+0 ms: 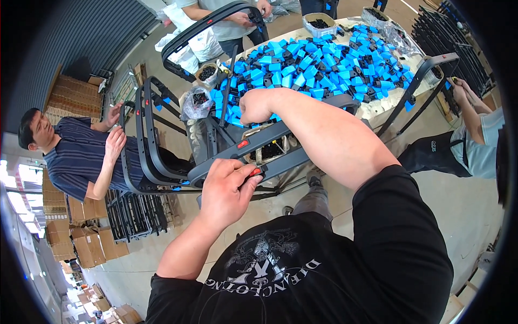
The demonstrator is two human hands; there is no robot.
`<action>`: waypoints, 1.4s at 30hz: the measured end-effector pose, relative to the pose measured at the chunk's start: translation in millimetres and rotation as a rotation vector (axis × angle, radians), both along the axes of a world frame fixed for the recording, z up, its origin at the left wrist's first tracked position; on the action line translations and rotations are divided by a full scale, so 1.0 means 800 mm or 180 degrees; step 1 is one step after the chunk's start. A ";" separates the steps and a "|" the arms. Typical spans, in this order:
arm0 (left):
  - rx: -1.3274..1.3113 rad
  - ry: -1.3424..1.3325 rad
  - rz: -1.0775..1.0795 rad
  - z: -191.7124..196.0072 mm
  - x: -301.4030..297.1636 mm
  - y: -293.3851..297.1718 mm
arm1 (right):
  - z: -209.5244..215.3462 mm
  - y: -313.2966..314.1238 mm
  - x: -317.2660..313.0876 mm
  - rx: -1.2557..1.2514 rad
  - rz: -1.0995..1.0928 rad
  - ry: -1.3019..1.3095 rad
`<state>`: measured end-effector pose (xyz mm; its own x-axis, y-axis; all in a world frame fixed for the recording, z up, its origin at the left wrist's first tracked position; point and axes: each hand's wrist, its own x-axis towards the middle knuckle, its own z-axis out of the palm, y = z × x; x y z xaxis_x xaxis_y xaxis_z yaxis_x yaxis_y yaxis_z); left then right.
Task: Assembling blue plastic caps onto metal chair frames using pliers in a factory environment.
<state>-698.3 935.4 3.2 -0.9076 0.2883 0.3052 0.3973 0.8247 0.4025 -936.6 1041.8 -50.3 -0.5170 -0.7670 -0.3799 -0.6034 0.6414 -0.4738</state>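
Observation:
A black looped frame (268, 134) lies across in front of me, with a red insert (243, 144) set in its far bar. My left hand (222, 190) is closed at the near bar, its thumb and fingers pinching a small black piece with a red part (255, 172). Beyond the far bar, my right hand (256, 106) has its fingers curled at the near edge of a pile of blue-and-black plastic parts (318, 67). What those fingers hold, if anything, is hidden. Between the bars shows a container of small black pieces (264, 153).
Around the pile stand a tub of black pieces (319, 24) and a plastic-lined container (197, 102). On the left a person (86, 151) handles more looped frames (154, 135). Others work at the far side (226, 21) and right (475, 127). Cartons (97, 245) stand behind left.

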 end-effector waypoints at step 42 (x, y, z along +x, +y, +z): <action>0.1103 0.0562 0.1860 -0.082 0.132 -0.115 | -0.007 -0.012 0.012 -0.0322 -0.0517 -0.0255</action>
<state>-592.6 843.1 -62.6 -0.8127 -0.3721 0.4485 0.0118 0.7589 0.6511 -926.7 1031.9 -56.0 -0.6082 -0.7125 -0.3499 -0.4538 0.6738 -0.5832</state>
